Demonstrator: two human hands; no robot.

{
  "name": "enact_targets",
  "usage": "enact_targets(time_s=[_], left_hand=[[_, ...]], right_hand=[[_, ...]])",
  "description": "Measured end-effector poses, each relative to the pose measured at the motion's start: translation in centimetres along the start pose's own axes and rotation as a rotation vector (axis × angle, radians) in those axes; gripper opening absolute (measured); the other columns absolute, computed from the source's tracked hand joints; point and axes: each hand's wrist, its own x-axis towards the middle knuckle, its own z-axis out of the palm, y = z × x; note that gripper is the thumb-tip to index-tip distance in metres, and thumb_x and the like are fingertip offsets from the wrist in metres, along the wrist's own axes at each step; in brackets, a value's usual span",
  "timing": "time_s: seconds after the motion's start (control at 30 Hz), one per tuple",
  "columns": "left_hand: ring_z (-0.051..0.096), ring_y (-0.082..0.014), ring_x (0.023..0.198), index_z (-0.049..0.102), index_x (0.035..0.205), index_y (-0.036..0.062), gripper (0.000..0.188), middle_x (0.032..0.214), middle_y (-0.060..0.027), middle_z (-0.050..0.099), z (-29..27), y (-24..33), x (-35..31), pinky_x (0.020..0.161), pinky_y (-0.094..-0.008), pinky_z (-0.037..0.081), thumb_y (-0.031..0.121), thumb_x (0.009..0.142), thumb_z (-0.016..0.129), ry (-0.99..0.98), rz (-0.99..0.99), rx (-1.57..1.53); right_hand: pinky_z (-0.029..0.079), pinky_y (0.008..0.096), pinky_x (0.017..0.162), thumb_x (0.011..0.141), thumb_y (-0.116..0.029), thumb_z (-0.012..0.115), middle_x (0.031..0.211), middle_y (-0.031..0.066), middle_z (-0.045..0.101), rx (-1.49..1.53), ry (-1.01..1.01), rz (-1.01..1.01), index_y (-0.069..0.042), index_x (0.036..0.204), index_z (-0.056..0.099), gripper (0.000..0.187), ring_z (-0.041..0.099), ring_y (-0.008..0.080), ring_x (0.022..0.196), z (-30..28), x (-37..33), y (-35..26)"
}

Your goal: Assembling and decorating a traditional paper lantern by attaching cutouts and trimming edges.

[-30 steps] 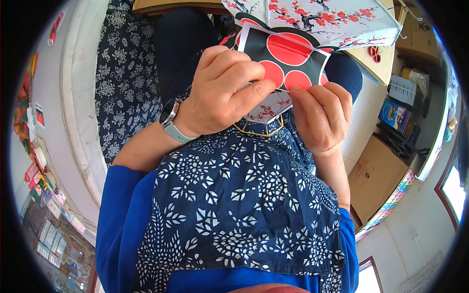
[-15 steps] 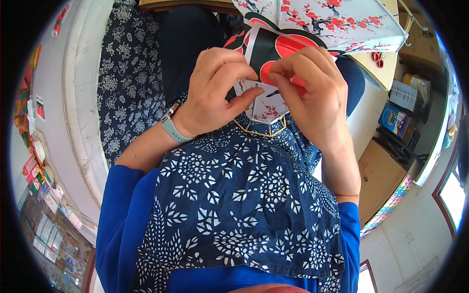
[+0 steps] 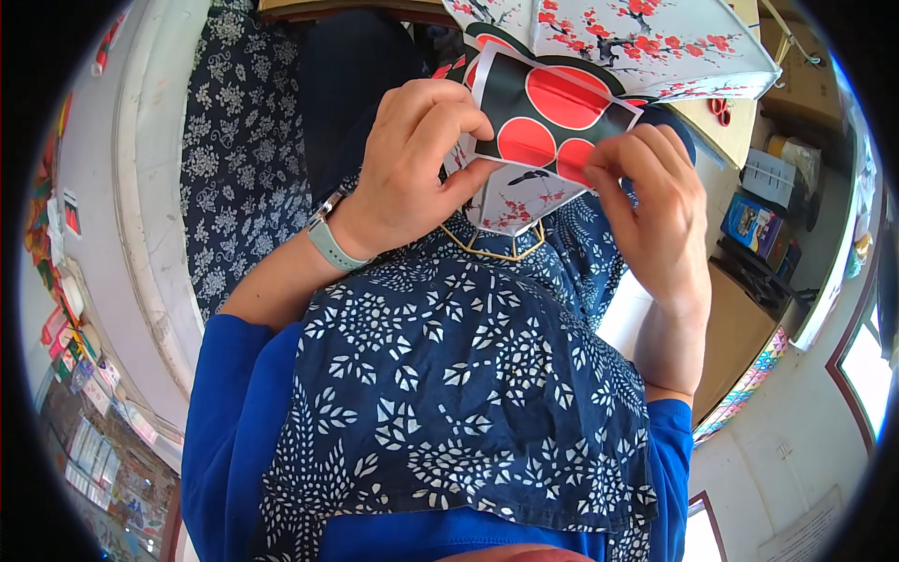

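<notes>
Between my hands is a black sheet with large red circles and a thin white edge (image 3: 567,96). My left hand (image 3: 412,155) pinches its left side, thumb below and fingers bent over it. At its lower right corner my right hand (image 3: 655,201) is closed, thumb against the fingers. Directly underneath lies a white panel printed with red blossoms and a dark bird-like shape (image 3: 529,199), partly covered by the sheet. A thin gold-coloured angular frame (image 3: 482,253) rests in my lap along that panel's lower edge.
Beyond my hands stands a large white ribbed shade with red blossom branches (image 3: 637,42). Red-handled scissors (image 3: 720,111) lie on the pale table (image 3: 735,145) at right. Farther right are a cardboard box (image 3: 740,347) and shelved items. A dark floral cloth (image 3: 248,169) covers the left side.
My right hand has moved right and slightly down, away from my left hand. The black and red sheet now shows spread wider between them.
</notes>
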Motion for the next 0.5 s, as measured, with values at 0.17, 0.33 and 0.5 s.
enact_targets(time_s=[0.17,0.33,0.5], left_hand=[[0.056,-0.0269,0.097,0.06,0.097,0.0089,0.043,0.102,-0.0062,0.058,-0.3,0.0,0.2,0.081,-0.037,0.043,0.008,0.062,0.084,-0.013,-0.033,-0.047],[0.056,-0.0274,0.099,0.06,0.097,0.0078,0.042,0.104,-0.007,0.059,-0.8,-0.1,0.9,0.082,-0.0372,0.043,0.008,0.063,0.083,-0.023,-0.014,-0.054],[0.057,-0.0277,0.097,0.06,0.098,0.0073,0.041,0.102,-0.0068,0.059,-0.8,-0.3,0.9,0.081,-0.0373,0.043,0.007,0.063,0.082,-0.052,0.013,-0.034]], right_hand=[[0.046,0.0321,0.065,0.078,0.002,0.07,0.077,0.0077,0.059,-0.107,-0.053,0.152,0.001,0.083,0.063,0.008,0.058,0.0216,0.073,-1.9,-1.6,-0.1],[0.047,0.0336,0.06,0.08,-0.001,0.069,0.074,0.009,0.061,0.07,0.124,0.356,-0.001,0.081,0.062,0.007,0.059,0.0234,0.067,-0.4,-1.5,-1.2],[0.049,0.037,0.058,0.08,-0.006,0.069,0.073,0.0118,0.062,0.074,0.154,0.471,-0.001,0.08,0.062,0.008,0.062,0.0289,0.062,0.9,-0.7,-2.0]])
